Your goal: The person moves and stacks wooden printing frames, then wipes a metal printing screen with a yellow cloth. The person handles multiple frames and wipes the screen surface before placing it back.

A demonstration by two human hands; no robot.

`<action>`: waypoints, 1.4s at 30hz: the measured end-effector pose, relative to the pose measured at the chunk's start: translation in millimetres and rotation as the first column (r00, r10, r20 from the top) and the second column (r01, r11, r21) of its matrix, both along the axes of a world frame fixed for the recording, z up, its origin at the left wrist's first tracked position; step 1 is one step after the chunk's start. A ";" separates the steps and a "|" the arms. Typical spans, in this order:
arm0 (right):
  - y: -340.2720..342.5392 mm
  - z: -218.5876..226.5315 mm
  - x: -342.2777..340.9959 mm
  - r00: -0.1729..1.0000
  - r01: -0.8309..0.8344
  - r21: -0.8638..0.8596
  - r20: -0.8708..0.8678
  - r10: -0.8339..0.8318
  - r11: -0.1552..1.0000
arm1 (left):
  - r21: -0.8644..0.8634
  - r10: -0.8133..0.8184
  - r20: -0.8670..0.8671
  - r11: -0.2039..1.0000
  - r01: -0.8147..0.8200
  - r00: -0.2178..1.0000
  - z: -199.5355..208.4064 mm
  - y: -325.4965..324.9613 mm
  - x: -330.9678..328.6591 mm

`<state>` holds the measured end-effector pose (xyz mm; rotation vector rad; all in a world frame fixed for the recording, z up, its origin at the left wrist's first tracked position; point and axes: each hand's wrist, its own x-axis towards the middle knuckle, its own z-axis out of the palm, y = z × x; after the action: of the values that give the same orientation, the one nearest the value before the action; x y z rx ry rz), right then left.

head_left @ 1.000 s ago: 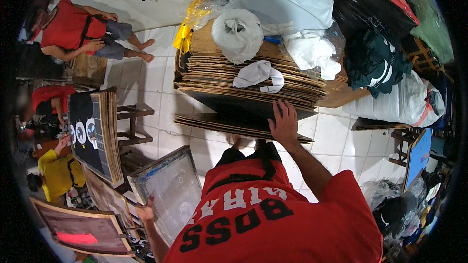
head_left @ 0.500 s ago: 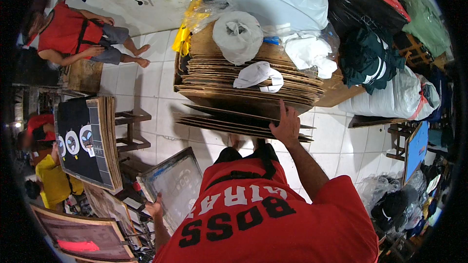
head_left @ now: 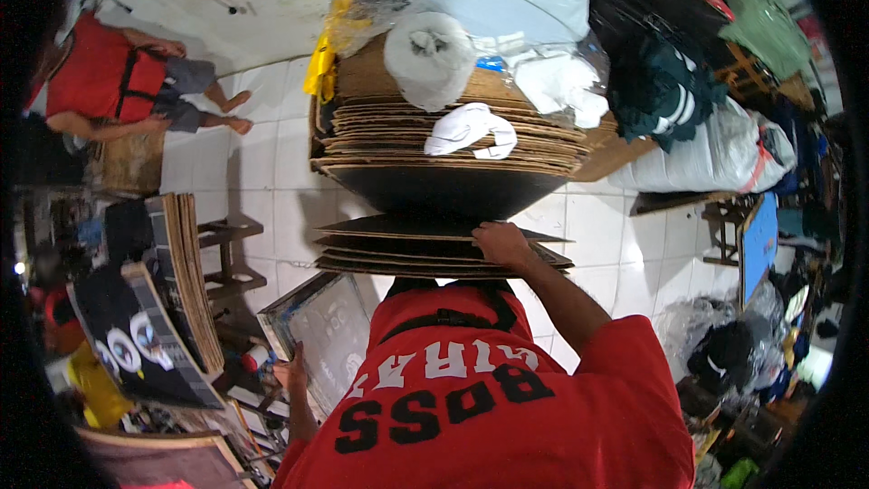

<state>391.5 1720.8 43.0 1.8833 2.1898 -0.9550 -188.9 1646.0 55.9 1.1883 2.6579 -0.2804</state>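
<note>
With the right hand (head_left: pixel 502 246), clutching the edge of the loose boards (head_left: pixel 407 225), on the near side of the big pile (head_left: pixel 367 138). Thin and flat (black on the faces, brown on the rims). With the left hand (head_left: pixel 291 373), holding the side of a cloudy gray frame (head_left: pixel 333 321), nearer and left of the big pile. On the big pile's front, a curled white cloth (head_left: pixel 453 131); farther back on it, a round, puffy white bundle (head_left: pixel 430 63).
</note>
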 end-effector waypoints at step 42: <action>-628.3 156.1 -194.0 -0.924 0.380 0.497 0.178 -0.338 -0.780 | -0.063 -0.980 0.159 -0.134 0.989 -0.123 -23.4 28.0 451.2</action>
<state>197.5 1092.5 199.1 2.8832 -1.5481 0.1085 262.3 1674.0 32.5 2.8355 0.8501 -0.6208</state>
